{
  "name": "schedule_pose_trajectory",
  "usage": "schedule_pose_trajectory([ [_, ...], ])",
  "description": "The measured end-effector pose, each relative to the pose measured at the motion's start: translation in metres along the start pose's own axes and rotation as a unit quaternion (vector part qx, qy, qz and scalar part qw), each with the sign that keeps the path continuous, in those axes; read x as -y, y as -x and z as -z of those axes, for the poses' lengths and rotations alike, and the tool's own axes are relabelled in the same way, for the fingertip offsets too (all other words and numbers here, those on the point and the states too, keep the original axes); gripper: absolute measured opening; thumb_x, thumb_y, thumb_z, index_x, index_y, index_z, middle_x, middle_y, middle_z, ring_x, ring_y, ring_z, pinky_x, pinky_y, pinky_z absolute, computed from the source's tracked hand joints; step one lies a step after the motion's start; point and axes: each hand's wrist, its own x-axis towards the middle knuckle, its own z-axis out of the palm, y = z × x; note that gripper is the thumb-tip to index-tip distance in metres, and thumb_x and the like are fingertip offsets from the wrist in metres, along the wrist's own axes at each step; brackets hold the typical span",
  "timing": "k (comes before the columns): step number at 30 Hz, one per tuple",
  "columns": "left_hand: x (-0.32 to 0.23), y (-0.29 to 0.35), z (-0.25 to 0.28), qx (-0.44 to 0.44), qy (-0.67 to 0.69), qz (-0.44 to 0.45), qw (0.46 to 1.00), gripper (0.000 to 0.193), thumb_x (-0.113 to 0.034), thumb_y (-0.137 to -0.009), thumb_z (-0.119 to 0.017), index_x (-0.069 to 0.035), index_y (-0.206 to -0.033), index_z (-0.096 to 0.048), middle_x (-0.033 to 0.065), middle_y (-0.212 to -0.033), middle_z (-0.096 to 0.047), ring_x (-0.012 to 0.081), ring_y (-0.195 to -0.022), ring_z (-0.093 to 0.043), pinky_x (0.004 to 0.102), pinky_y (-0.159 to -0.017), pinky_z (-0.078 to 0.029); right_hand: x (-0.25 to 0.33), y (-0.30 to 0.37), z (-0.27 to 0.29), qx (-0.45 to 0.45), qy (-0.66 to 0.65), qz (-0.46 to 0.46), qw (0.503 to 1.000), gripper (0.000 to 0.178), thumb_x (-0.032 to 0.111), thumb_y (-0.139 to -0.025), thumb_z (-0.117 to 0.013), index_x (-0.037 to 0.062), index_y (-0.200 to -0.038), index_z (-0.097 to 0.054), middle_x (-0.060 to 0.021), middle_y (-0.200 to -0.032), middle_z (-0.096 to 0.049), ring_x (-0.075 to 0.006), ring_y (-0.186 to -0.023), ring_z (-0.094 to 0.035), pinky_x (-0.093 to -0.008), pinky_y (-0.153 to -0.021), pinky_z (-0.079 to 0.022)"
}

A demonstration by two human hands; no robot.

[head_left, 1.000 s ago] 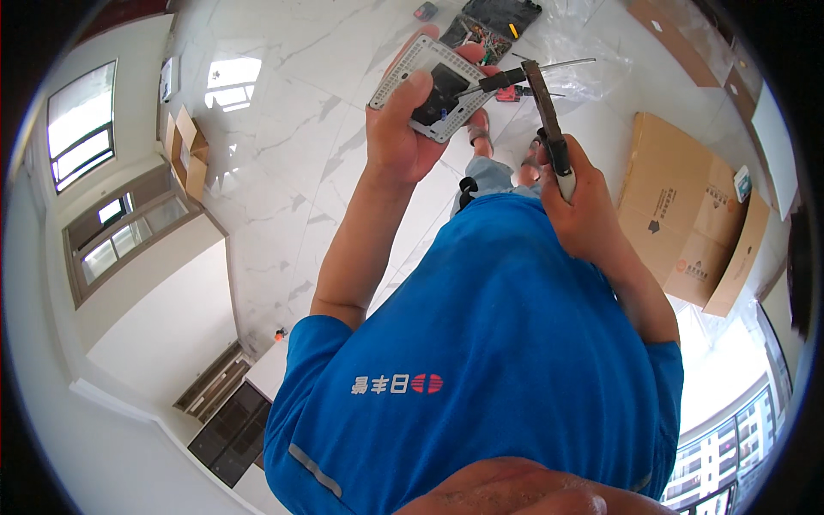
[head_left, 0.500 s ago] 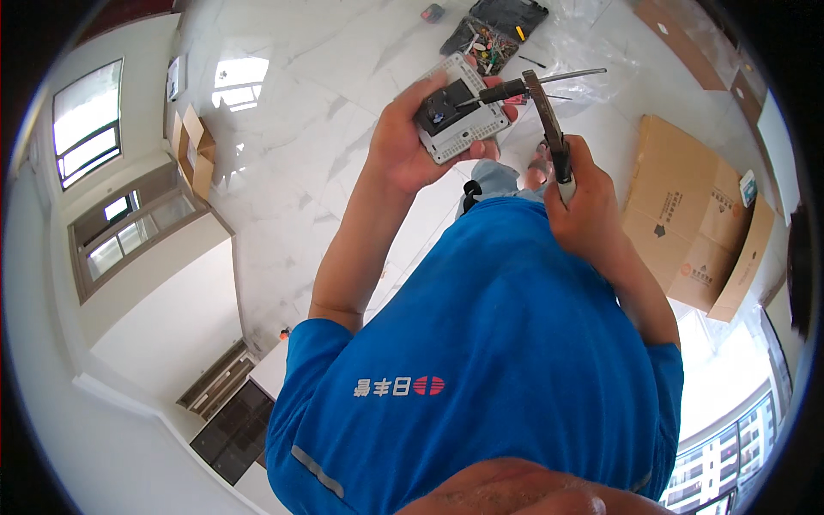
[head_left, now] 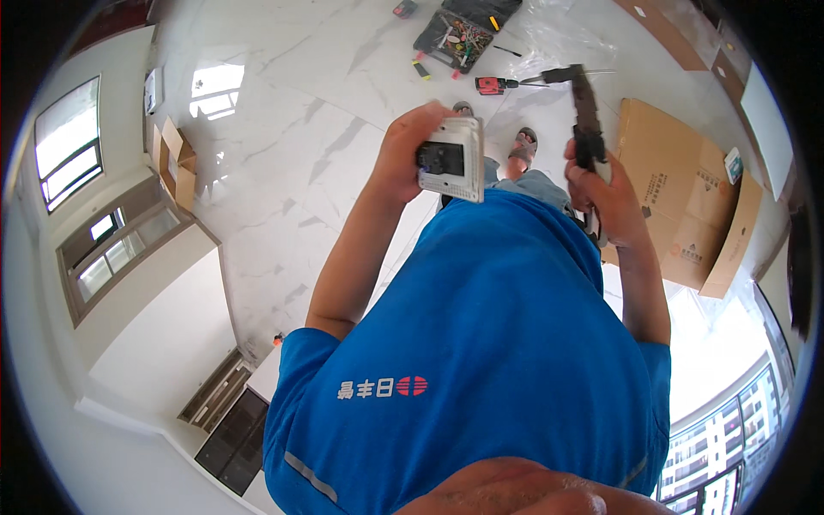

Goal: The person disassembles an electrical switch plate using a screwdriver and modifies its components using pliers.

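While an open black case [head_left: 432,30] of jumbled small parts [head_left: 465,43] is seen on the floor [head_left: 283,154], a white panel [head_left: 471,163] is held up in the air on the near side of that case. Its edge is clamped in the left hand [head_left: 408,150], though how the far fingers are placed can't be told. Judging by looks, it's probably light and stiff, likely plastic, a bit slick, with a rim that could be cracked if squeezed hard. It's best held by the side edges, with the black block [head_left: 439,158] on it not pressed. Right of the case and nearer, a dark tool [head_left: 585,112] is gripped by the right hand [head_left: 611,193], fingers wrapped round the handle. It's probably heavier, rigid and top-loaded, so a firm handle hold is called for. Just near-side of the case, a red-and-black thing [head_left: 491,86] is seen too.
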Motion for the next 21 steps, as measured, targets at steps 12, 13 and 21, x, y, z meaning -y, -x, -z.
schedule_pose_trajectory([
  [12, -0.032, 0.000, -0.053, -0.066, -0.365, -0.154, 0.916, 0.025, -0.023, -0.101, -0.060, -0.001, -0.102, -0.070, 0.0070, -0.089, -0.073, 0.0122, -0.083, -0.069, 0.0255, -0.074, -0.054, 0.009, -0.011, -0.035, 0.075, 0.079, -0.031, 0.994, 0.019, 0.013, -0.094, -0.055, 0.0071, -0.112, -0.054, 0.0023, -0.071, -0.047, -0.0039, -0.058, -0.043, -0.0211, -0.052, -0.037],
  [13, -0.035, 0.001, -0.054, -0.066, -0.364, -0.153, 0.916, 0.025, -0.023, -0.101, -0.060, -0.001, -0.102, -0.070, 0.0070, -0.089, -0.073, 0.0122, -0.083, -0.069, 0.0255, -0.074, -0.054, 0.009, -0.012, -0.033, 0.088, 0.096, -0.033, 0.991, 0.022, 0.015, -0.094, -0.056, 0.0069, -0.115, -0.055, 0.0007, -0.074, -0.050, -0.0058, -0.063, -0.047, -0.0228, -0.057, -0.041],
  [21, -0.048, 0.001, -0.038, -0.064, -0.502, -0.213, 0.836, 0.019, -0.020, -0.099, -0.060, -0.004, -0.102, -0.069, 0.0057, -0.087, -0.074, 0.0118, -0.081, -0.069, 0.0265, -0.074, -0.054, 0.019, -0.007, -0.015, 0.072, 0.318, 0.014, 0.945, 0.038, 0.028, -0.095, -0.060, 0.0060, -0.126, -0.061, -0.0118, -0.104, -0.065, -0.0231, -0.100, -0.061, -0.0356, -0.099, -0.044],
])
